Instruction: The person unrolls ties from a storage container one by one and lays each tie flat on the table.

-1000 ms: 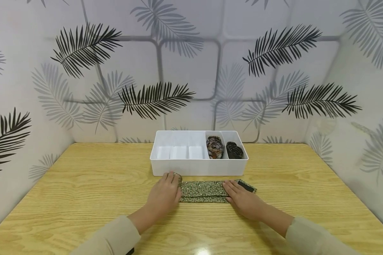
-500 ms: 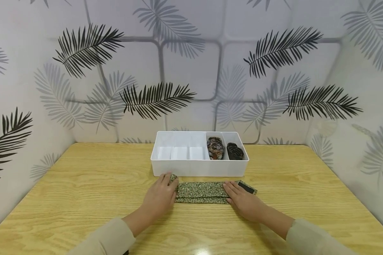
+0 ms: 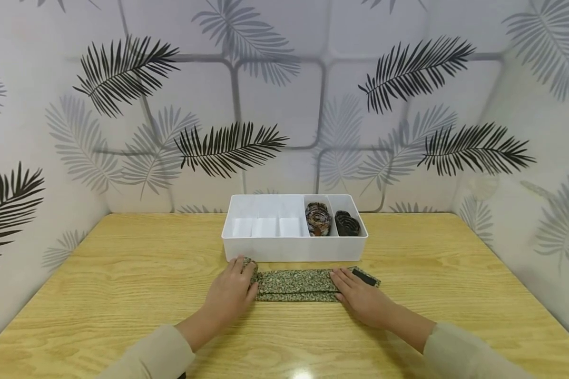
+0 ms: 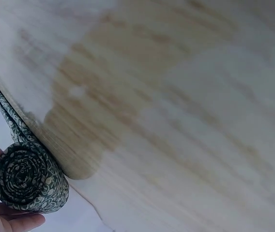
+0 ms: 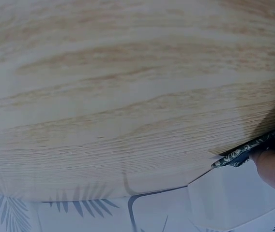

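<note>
The patterned tie (image 3: pixel 294 282) lay on the counter (image 3: pixel 137 273), at six o'clock from the white box (image 3: pixel 294 249). The left hand (image 3: pixel 231 288) gripped its roll (image 4: pixel 30 178) at nine o'clock; the right hand (image 3: pixel 362 298) pressed flat toward three. Probably light and soft, it seemed best held around this roll.

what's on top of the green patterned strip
The right hand rests on the green patterned strip beside its dark patch; the left hand grips the rolled end. The cloth directly beneath the hands is covered and can't be seen.
</note>
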Demonstrator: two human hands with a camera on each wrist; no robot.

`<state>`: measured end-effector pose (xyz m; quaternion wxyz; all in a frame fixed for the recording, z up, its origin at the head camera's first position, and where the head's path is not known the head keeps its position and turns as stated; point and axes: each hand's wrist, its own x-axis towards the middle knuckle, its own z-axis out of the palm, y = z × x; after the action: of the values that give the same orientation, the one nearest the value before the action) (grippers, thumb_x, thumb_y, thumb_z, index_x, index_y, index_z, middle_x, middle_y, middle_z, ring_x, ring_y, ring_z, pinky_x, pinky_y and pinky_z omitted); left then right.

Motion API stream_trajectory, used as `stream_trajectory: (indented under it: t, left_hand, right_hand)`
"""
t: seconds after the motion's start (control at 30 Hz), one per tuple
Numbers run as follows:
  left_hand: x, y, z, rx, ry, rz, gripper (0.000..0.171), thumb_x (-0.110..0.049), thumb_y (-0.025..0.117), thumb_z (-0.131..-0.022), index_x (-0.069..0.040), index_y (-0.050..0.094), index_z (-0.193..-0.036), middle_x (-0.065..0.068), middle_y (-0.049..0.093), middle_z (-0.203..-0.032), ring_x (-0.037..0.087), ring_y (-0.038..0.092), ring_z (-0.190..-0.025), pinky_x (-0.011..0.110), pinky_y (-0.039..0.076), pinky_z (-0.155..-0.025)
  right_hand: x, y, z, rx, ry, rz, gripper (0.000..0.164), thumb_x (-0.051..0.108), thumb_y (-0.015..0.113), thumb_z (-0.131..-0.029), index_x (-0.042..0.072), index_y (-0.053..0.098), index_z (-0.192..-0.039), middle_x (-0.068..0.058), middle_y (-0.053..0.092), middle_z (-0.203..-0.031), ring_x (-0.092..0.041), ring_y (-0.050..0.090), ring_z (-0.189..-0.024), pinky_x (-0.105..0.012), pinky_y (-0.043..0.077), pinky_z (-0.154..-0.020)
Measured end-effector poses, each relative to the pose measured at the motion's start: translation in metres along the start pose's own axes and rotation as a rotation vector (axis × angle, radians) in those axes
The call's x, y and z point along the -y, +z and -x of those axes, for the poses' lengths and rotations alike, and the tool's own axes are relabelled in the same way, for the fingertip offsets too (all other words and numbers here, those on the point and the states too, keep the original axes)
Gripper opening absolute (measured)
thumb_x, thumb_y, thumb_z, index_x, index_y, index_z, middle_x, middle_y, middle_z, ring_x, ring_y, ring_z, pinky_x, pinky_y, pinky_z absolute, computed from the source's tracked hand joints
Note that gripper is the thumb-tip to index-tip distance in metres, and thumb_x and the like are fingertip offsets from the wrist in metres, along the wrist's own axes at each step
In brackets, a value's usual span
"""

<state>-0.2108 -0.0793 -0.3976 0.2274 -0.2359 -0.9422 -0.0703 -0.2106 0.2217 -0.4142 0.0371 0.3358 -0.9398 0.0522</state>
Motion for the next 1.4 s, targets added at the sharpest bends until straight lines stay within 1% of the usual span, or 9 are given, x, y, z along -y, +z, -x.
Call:
stream_trajectory:
  t: [0.17,0.37,0.47,0.53,0.7,0.8,0.97,1.27,1.4]
  left_hand:
    - [0.006,0.001,0.001,-0.042,0.018,-0.064,0.031,-0.014,0.064,-0.083,0.005,0.063,-0.108,0.026,0.061,-0.112,0.037,0.061,-0.103,0.037,0.056,-0.082]
    - [0.011,-0.001,0.004,-0.005,0.015,-0.105,0.031,-0.013,0.064,-0.082,0.0,0.065,-0.11,0.026,0.06,-0.116,0.038,0.06,-0.104,0.038,0.056,-0.083]
    - [0.014,-0.002,0.006,-0.015,0.012,-0.097,0.03,-0.012,0.064,-0.081,0.0,0.065,-0.109,0.026,0.059,-0.115,0.038,0.06,-0.103,0.039,0.055,-0.083]
    - [0.016,-0.002,0.007,-0.045,0.002,-0.068,0.028,-0.012,0.064,-0.081,0.0,0.065,-0.107,0.027,0.059,-0.114,0.038,0.06,-0.103,0.04,0.056,-0.081]
    - [0.018,-0.004,0.011,-0.058,-0.038,-0.011,0.033,-0.019,0.067,-0.082,0.002,0.062,-0.107,0.027,0.058,-0.117,0.038,0.059,-0.105,0.042,0.056,-0.079]
    - [0.021,-0.004,0.012,-0.068,-0.039,-0.031,0.035,-0.019,0.069,-0.081,0.004,0.061,-0.107,0.028,0.059,-0.116,0.038,0.06,-0.103,0.04,0.056,-0.079]
    - [0.025,-0.004,0.013,-0.118,-0.027,-0.051,0.028,-0.009,0.064,-0.08,0.006,0.062,-0.104,0.028,0.061,-0.112,0.037,0.062,-0.096,0.039,0.057,-0.075]
    - [0.028,-0.007,0.016,-0.056,-0.026,-0.135,0.028,-0.012,0.067,-0.079,0.0,0.063,-0.104,0.026,0.06,-0.113,0.036,0.061,-0.097,0.038,0.056,-0.077]
    - [0.029,-0.006,0.017,-0.059,-0.044,-0.099,0.029,-0.015,0.067,-0.081,0.001,0.064,-0.105,0.026,0.059,-0.115,0.037,0.061,-0.098,0.039,0.056,-0.078]
  right_hand:
    - [0.001,0.0,-0.001,0.004,0.003,0.001,0.046,0.015,0.042,-0.098,-0.011,0.037,-0.136,-0.029,0.037,-0.141,-0.044,0.034,-0.131,-0.052,0.034,-0.106]
    - [0.001,0.001,-0.002,0.007,0.013,0.014,0.046,0.015,0.042,-0.098,-0.011,0.037,-0.136,-0.028,0.037,-0.142,-0.043,0.034,-0.132,-0.051,0.034,-0.107]
    - [0.001,0.0,-0.002,0.01,0.014,0.017,0.046,0.014,0.042,-0.098,-0.011,0.037,-0.136,-0.028,0.037,-0.142,-0.043,0.034,-0.132,-0.051,0.034,-0.107]
    - [0.001,0.0,-0.002,0.009,0.011,0.019,0.046,0.014,0.042,-0.098,-0.011,0.037,-0.136,-0.028,0.037,-0.142,-0.044,0.034,-0.132,-0.051,0.034,-0.107]
    - [0.001,-0.001,-0.001,0.013,0.01,0.014,0.046,0.014,0.041,-0.098,-0.011,0.036,-0.136,-0.029,0.036,-0.142,-0.044,0.033,-0.132,-0.051,0.033,-0.108]
    - [0.001,-0.002,-0.001,0.019,0.012,0.0,0.046,0.014,0.041,-0.099,-0.011,0.035,-0.137,-0.029,0.035,-0.142,-0.044,0.032,-0.133,-0.051,0.032,-0.108]
    - [0.0,-0.001,-0.002,0.027,0.02,-0.038,0.047,0.015,0.039,-0.099,-0.011,0.034,-0.138,-0.029,0.033,-0.144,-0.045,0.03,-0.134,-0.052,0.031,-0.108]
    - [0.0,0.001,0.0,0.03,0.044,-0.072,0.048,0.015,0.039,-0.099,-0.011,0.032,-0.139,-0.029,0.028,-0.146,-0.047,0.026,-0.135,-0.053,0.031,-0.107]
    - [-0.001,0.002,0.0,0.021,0.028,-0.041,0.047,0.016,0.04,-0.099,-0.011,0.033,-0.138,-0.03,0.031,-0.144,-0.046,0.028,-0.134,-0.053,0.031,-0.108]
